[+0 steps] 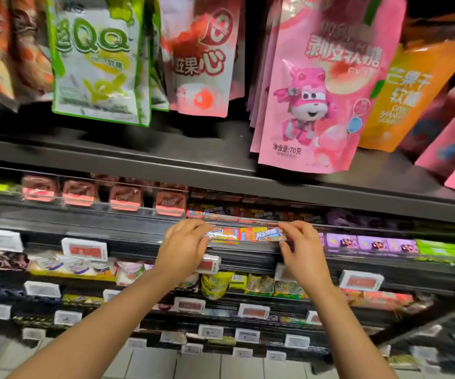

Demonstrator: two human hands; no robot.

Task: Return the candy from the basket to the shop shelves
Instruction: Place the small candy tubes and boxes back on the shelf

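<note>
A long, colourful candy stick pack (248,234) with blue, orange and green print lies level in front of a dark shelf (127,222). My left hand (185,246) pinches its left end and my right hand (301,250) pinches its right end. Just behind and above it, similar dark candy packs (264,214) lie in a row on that shelf. The basket is out of view.
Hanging bags fill the top: a green and white bag (97,58), a red and pink bag (201,56), a pink cartoon bag (322,86), an orange bag (401,99). Purple boxes (368,243) sit right of my hands. Price tags (84,248) line lower shelves above a tiled floor (193,365).
</note>
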